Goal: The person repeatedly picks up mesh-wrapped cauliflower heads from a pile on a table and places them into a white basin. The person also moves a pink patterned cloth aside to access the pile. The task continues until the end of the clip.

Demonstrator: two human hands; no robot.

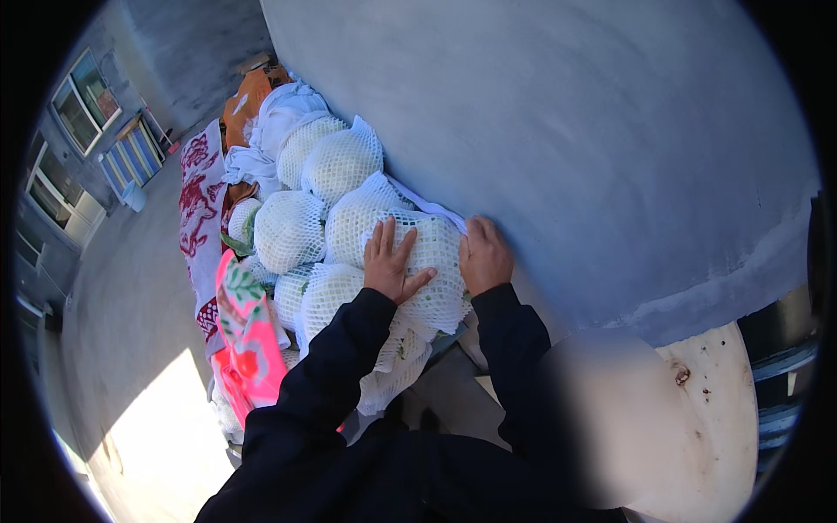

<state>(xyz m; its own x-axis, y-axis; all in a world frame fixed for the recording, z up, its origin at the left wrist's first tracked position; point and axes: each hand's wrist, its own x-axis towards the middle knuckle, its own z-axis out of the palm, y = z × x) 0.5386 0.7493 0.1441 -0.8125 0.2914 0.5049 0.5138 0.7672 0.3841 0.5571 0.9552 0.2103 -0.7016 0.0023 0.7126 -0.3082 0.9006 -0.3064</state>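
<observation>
A pile of pale cabbage-like heads in white foam net sleeves leans along a grey wall. My left hand (391,265) lies with spread fingers on the nearest netted head (435,287), palm down. On that head's other side, my right hand (485,256) is curled beside the wall, its fingers closed on the end of a pale cloth strip (425,201). The strip runs back between the pile and the wall. More netted heads, such as a round one (290,232) with a green leaf (237,244) near it, sit left of my hands.
The plastered wall (556,163) rises right of the pile. A pink floral cloth (252,333) and a red-and-white patterned cloth (199,189) drape its left side. White cloth (288,111) and an orange bag (247,104) lie at the far end. A wooden board (713,392) stands at right, partly blurred.
</observation>
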